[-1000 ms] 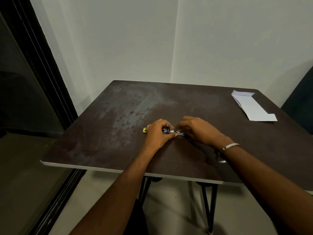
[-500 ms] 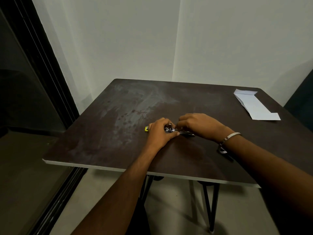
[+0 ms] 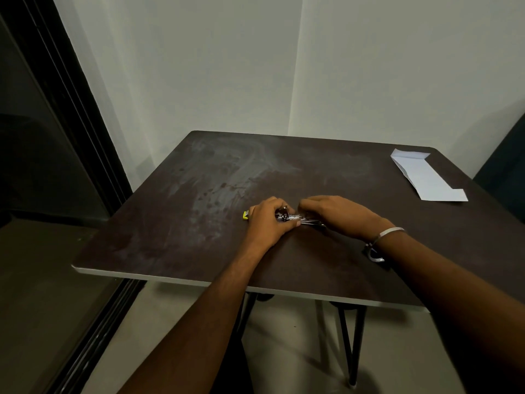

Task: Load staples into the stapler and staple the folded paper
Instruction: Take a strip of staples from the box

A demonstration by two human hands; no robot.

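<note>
Looks like the loading step: left hand (image 3: pixel 268 220) pinches the stapler (image 3: pixel 287 216) mid-table, right hand (image 3: pixel 332 213) fingers curled over its metal end; folded paper (image 3: pixel 426 174) waits far right, needs fetching next

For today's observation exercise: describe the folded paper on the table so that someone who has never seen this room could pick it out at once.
Start at the dark brown table set into the corner of the pale walls. Go to its far right corner, well away from both hands working at the stapler near the middle. The folded paper lies flat there: a long white strip, the only pale thing on the dark top.
</note>
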